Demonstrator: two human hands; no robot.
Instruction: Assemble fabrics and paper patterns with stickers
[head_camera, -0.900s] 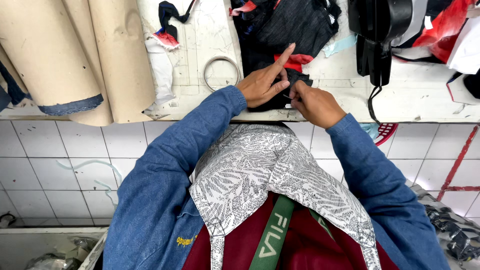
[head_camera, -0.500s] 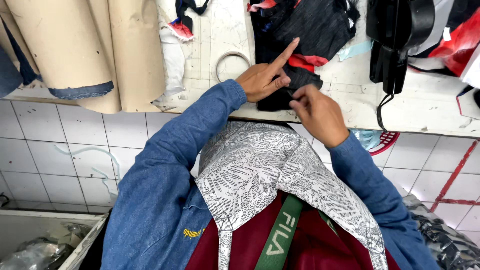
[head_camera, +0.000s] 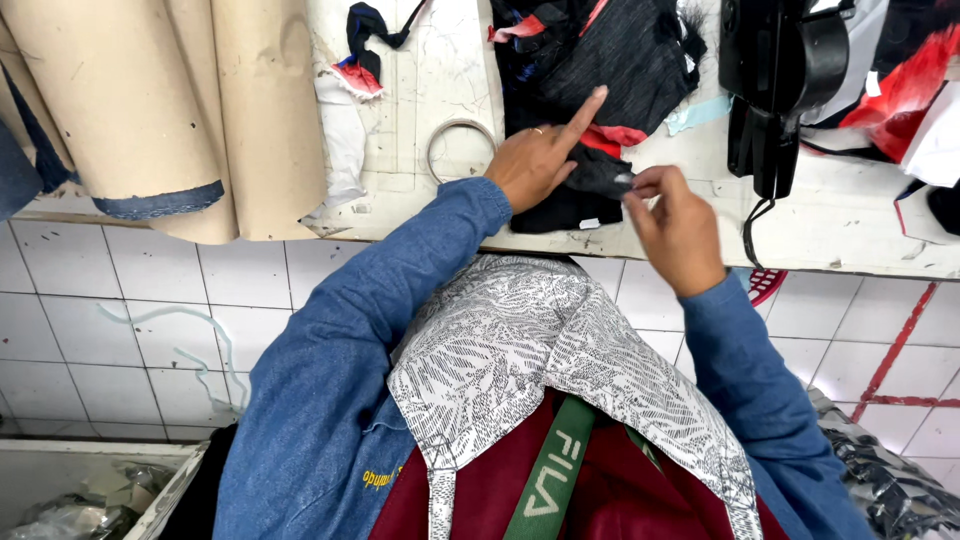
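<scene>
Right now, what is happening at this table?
A person in a denim shirt works at a white table. The left hand presses on a black cloth piece, index finger stretched out. The right hand pinches the edge of that piece. A metal ring lies beside the left hand.

Looks like small garment workshop: scuffed white worktable (head_camera: 440, 70) piled with fabric scraps (head_camera: 600, 60), brown paper patterns (head_camera: 150, 100) hanging off edge, black machine (head_camera: 780, 70), tiled floor (head_camera: 100, 320).
</scene>
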